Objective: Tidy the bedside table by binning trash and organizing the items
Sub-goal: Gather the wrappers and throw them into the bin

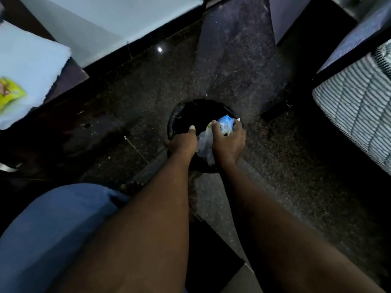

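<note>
Reaching down at the centre of the frame, you hold both hands at a black-lined bin (179,115) that stands on the dark speckled floor (275,144). Your left hand (184,142) grips the bin's near rim, thumb (192,128) hooked over the edge and pointing into the opening, the other fingers wrapped round the outside. Your right hand (228,142) is closed round a crumpled bunch of wrappers (226,123), blue and white at the top, with clear plastic trailing between your two wrists. The bunch sits over the right half of the bin's mouth; whether it touches the liner cannot be told.

At the upper left of the frame, a pale cloth (31,66) covers a dark table (72,75). A yellow-green packet (10,94), blurred, lies on the cloth near the left edge of the frame, well apart from the bin. A striped fabric (355,106) fills the right edge. Your knee (53,229), in blue, takes up the lower left, beside your left forearm. A small bright reflection shows on the floor above the bin.
</note>
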